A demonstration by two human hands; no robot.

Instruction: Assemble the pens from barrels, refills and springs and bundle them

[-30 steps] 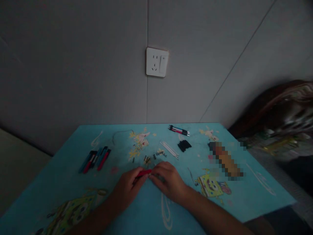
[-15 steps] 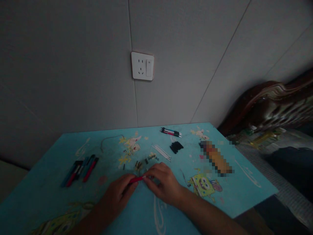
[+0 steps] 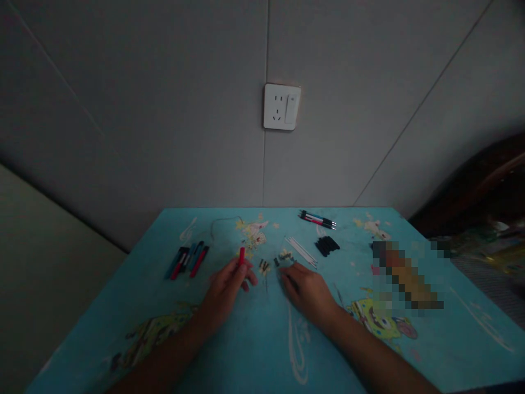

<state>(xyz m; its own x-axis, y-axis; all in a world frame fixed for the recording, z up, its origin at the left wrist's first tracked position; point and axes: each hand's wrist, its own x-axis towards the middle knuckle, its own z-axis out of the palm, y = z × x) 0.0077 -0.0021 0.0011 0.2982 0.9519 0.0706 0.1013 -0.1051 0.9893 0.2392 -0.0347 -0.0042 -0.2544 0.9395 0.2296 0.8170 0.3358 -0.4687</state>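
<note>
My left hand (image 3: 229,284) is closed around a red pen barrel (image 3: 241,256), which now points upward between thumb and fingers. My right hand (image 3: 305,284) rests low over the table with its fingers curled together; what they hold, if anything, is hidden. Just beyond those fingertips lies a pile of small pale and dark pen parts (image 3: 286,255). Between the hands are short dark pieces and small springs (image 3: 264,266). White refills (image 3: 302,252) lie side by side behind the right hand, next to a heap of black grips (image 3: 327,245).
Several blue, red and dark pen barrels (image 3: 186,261) lie at the left. Pens with black grips (image 3: 317,219) lie at the back edge. A pixelated brown object (image 3: 414,279) is on the right of the blue cartoon-print table (image 3: 254,350). A socket (image 3: 282,107) is on the wall.
The view has swung left. My hands have come apart; the red barrel has tipped from level to upright in my left hand, and my right hand has moved to the small parts.
</note>
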